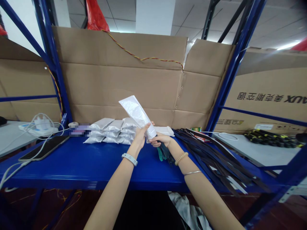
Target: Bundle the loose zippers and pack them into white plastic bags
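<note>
The left hand [139, 136] and right hand [160, 139] both grip a long silvery-white plastic mailer bag [136, 113], while a dark, teal-edged bundle [164, 152] below them is partly hidden and hard to make out.

On the cardboard carton [268, 80] at right, large black letters [296, 99] read "AUX" beside black Chinese characters [260, 97] reading 奥克斯空调; the smaller yellow print [230, 121] lower down is too small to read.

Left of the left hand [140, 137], a tablet [44, 148] lies on the blue steel shelf [96, 169], a white charger [42, 124] beyond.
</note>
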Motion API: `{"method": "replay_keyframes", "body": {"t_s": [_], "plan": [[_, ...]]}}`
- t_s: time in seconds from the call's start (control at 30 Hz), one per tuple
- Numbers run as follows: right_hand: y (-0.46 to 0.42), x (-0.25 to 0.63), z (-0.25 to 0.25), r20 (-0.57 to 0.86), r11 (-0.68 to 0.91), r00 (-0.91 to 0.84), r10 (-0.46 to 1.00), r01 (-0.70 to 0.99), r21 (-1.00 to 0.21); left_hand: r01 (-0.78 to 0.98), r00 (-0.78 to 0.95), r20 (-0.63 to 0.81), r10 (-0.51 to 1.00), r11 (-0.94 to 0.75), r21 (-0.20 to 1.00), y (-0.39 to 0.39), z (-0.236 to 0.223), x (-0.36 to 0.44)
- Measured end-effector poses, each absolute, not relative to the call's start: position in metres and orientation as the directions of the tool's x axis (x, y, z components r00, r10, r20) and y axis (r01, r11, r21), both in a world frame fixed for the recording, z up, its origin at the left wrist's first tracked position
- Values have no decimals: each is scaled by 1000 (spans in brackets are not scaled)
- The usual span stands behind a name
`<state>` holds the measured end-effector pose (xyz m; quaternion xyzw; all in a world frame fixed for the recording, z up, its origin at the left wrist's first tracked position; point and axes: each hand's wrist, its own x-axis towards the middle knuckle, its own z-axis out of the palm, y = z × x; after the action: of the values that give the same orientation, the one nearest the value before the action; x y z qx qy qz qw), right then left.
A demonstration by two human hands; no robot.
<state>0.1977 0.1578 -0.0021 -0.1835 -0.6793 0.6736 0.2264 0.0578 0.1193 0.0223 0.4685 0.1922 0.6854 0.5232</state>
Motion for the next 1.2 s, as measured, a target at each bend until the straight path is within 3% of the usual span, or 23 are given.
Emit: {"method": "replay_keyframes", "body": {"t_s": [0.37, 0.67, 0.87, 1.03, 1.2], "plan": [[147, 190, 9, 62, 71, -787, 614, -22, -997, -471, -129, 404, 906, -414, 779, 120, 18, 66], [151, 201, 9, -39, 112, -775, 630, 141, -984, -558, -396, 397, 828, -560, 612, 130, 35, 36], [147, 208, 21, 1, 164, -756, 654, 140, -976, -543, -301, 461, 835, -548, 636, 123, 36, 43], [143, 208, 24, 79, 192, -729, 680, 73, -979, -452, -76, 418, 905, -405, 795, 112, 23, 66], [146, 209, 23, 128, 200, -684, 718, 26, -980, -435, -64, 400, 914, -387, 813, 112, 17, 75]]}}
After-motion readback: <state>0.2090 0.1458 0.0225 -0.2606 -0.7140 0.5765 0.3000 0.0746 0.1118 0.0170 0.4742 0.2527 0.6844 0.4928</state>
